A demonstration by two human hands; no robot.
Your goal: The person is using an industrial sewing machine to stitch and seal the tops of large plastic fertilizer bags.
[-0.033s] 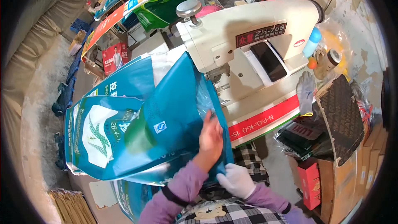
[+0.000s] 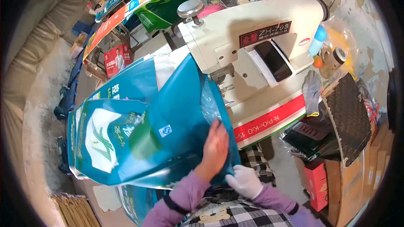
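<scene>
A large teal fertilizer sack (image 2: 176, 105) with a white and green print lies before me, its mouth edge running down beside the sewing machine (image 2: 235, 38). A clear plastic liner (image 2: 209, 103) shows in the sack's opening. My left hand (image 2: 215, 149), bare, rests at that edge with its fingers drawn together on the sack and liner; the fingertips are partly blurred. Lower down, my right hand (image 2: 245, 182) in a white glove pinches the sack's near corner. The upper part of the mouth edge lies close to the machine's needle area (image 2: 225, 85).
On the machine bed lies a dark phone (image 2: 272, 61). A grey glove (image 2: 311, 92) hangs at its right end, near a jar (image 2: 334, 61) and a blue bottle (image 2: 317, 40). Cardboard boxes (image 2: 355, 185) stand at right. More sacks (image 2: 134, 77) lie under the sack.
Both hands and the sack's edge have shifted slightly right and toward me. My left hand has slid a little down along the edge. My right hand still holds the corner.
</scene>
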